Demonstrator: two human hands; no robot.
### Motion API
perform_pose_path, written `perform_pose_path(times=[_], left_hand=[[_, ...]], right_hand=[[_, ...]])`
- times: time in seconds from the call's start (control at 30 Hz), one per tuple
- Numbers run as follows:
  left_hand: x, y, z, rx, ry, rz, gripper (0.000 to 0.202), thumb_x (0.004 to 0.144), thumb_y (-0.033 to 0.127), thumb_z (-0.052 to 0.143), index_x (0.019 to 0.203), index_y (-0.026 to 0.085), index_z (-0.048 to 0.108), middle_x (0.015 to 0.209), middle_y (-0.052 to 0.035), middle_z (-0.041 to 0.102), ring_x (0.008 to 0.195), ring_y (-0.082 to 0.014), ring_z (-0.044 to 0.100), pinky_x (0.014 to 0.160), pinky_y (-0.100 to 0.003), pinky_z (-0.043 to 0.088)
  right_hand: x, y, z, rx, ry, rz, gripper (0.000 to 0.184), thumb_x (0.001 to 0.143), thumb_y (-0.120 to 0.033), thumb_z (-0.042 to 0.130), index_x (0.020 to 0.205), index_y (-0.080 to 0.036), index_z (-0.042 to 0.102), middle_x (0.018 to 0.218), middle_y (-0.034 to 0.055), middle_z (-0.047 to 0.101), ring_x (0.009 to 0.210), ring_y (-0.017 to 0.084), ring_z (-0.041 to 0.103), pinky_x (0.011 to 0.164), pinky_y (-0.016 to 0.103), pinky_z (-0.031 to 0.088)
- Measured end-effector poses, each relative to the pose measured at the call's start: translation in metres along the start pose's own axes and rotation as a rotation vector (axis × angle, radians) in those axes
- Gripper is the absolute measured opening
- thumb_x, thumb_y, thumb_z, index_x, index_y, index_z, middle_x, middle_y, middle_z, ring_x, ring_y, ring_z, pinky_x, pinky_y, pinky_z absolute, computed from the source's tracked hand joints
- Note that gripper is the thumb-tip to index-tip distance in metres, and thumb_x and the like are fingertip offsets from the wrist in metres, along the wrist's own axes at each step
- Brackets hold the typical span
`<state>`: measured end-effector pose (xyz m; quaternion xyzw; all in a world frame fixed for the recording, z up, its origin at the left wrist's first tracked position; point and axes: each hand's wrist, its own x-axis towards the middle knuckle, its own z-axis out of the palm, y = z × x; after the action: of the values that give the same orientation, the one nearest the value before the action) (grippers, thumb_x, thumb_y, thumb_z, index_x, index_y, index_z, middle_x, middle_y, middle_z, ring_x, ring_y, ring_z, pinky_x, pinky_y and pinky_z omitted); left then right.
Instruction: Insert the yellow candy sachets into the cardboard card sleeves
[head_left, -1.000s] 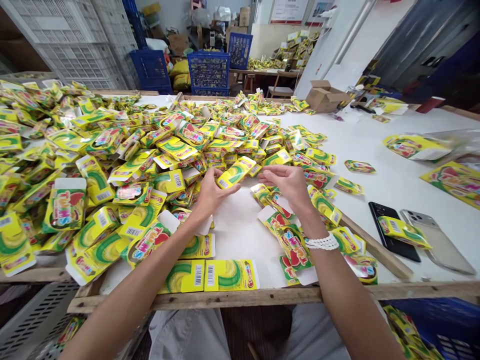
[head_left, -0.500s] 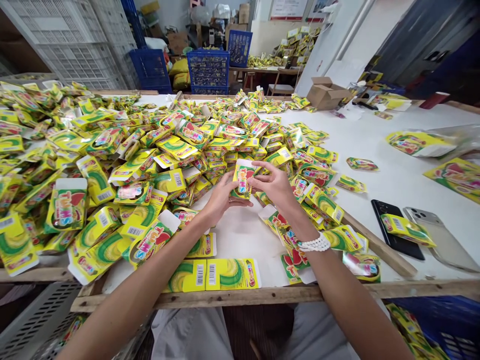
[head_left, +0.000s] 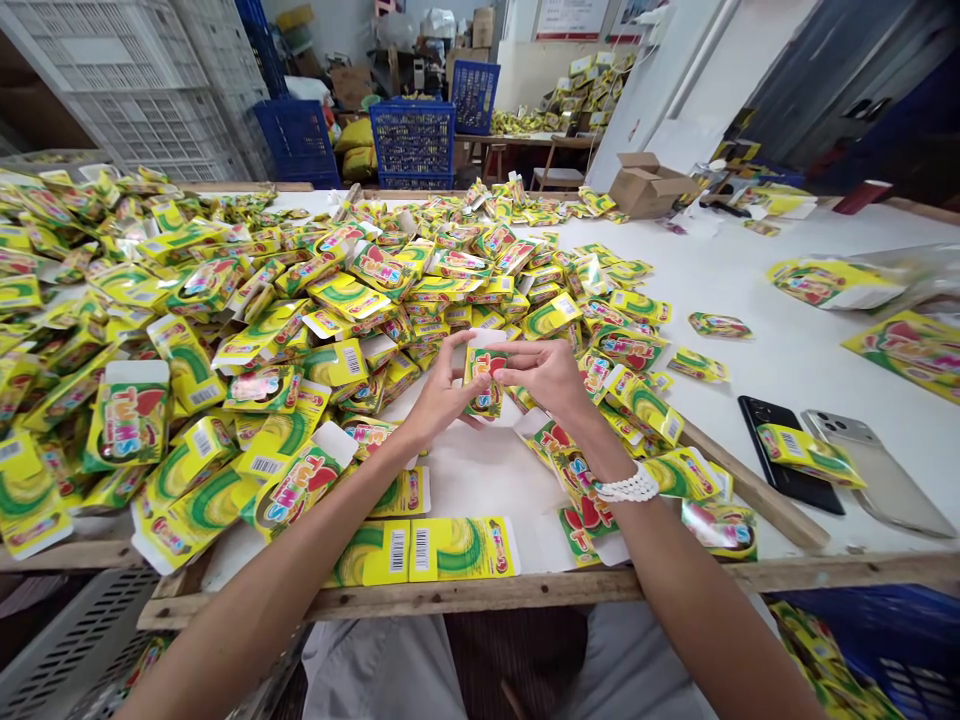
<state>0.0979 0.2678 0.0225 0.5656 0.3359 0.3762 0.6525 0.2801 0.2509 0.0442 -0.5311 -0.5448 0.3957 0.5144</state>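
Note:
Between my two hands is a small yellow and green candy box (head_left: pixel 484 378), held upright above the white tabletop (head_left: pixel 480 470) with its white flap at the top. My left hand (head_left: pixel 444 392) grips its left side, thumb across the front. From the right, my right hand (head_left: pixel 544 378) pinches the box with thumb and fingers; a white bead bracelet (head_left: pixel 628 484) circles that wrist. Beyond and left of my hands spreads a large heap of similar boxes (head_left: pixel 375 290). Flat cartons (head_left: pixel 461 550) lie at the near table edge, barcodes showing.
To the right, a wooden strip (head_left: pixel 750 485) lies beside a black phone (head_left: pixel 787 455) and a pale phone (head_left: pixel 885 470). An open cardboard box (head_left: pixel 649 188) stands farther back. Blue crates (head_left: pixel 412 140) and stacked white crates (head_left: pixel 142 90) are behind the table.
My right hand's fingers have shifted left and straightened across the upper part of the candy box. My left fingers have moved up along its side. The box remains held in nearly the same place.

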Motion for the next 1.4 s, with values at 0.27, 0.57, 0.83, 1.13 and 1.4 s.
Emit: perform_pose_path(times=[0.27, 0.57, 0.83, 1.13, 1.4], left_hand=[[0.001, 0.001, -0.003, 0.085, -0.025, 0.012, 0.065, 0.074, 0.059, 0.088, 0.114, 0.022, 0.053, 0.116, -0.0077, 0.066, 0.093, -0.0241, 0.073, 0.047, -0.024, 0.062], [0.003, -0.003, -0.011, 0.164, -0.124, 0.143, 0.066, 0.089, 0.050, 0.076, 0.135, 0.032, 0.032, 0.126, -0.0065, 0.066, 0.075, -0.0141, 0.070, 0.041, -0.013, 0.050], [-0.005, -0.003, 0.002, 0.450, 0.056, 0.190, 0.064, 0.093, 0.046, 0.070, 0.145, 0.029, 0.038, 0.118, -0.0071, 0.068, 0.073, -0.0140, 0.065, 0.062, -0.025, 0.059], [-0.009, -0.001, 0.006, 0.856, 0.139, 0.225, 0.075, 0.088, 0.025, 0.069, 0.158, 0.030, 0.040, 0.107, -0.0038, 0.071, 0.094, -0.0245, 0.069, 0.087, -0.035, 0.055], [-0.010, 0.004, 0.010, 1.061, 0.173, 0.229, 0.075, 0.092, 0.026, 0.073, 0.160, 0.035, 0.044, 0.144, -0.0067, 0.067, 0.117, -0.0303, 0.071, 0.091, -0.036, 0.055]], right_hand=[[-0.003, -0.001, 0.004, -0.049, -0.056, -0.052, 0.051, 0.070, -0.025, 0.079, 0.119, -0.013, 0.084, 0.074, 0.0043, 0.081, 0.064, 0.019, 0.069, 0.058, 0.030, 0.056], [0.001, -0.012, 0.001, 0.177, 0.054, 0.117, 0.064, 0.075, -0.050, 0.085, 0.131, -0.020, 0.078, 0.078, 0.0041, 0.081, 0.067, 0.023, 0.075, 0.066, 0.035, 0.065], [0.002, -0.005, -0.003, 0.080, 0.013, 0.151, 0.055, 0.053, -0.036, 0.099, 0.102, -0.015, 0.085, 0.078, 0.0064, 0.081, 0.063, 0.023, 0.074, 0.055, 0.031, 0.061], [0.002, -0.010, -0.001, 0.322, 0.024, 0.227, 0.045, 0.068, -0.047, 0.092, 0.104, -0.020, 0.086, 0.091, 0.0053, 0.083, 0.074, 0.022, 0.076, 0.072, 0.038, 0.066], [-0.005, -0.005, 0.008, 0.489, 0.058, 0.369, 0.024, 0.075, -0.022, 0.082, 0.099, -0.023, 0.084, 0.098, 0.0042, 0.084, 0.079, 0.018, 0.077, 0.079, 0.031, 0.063]])
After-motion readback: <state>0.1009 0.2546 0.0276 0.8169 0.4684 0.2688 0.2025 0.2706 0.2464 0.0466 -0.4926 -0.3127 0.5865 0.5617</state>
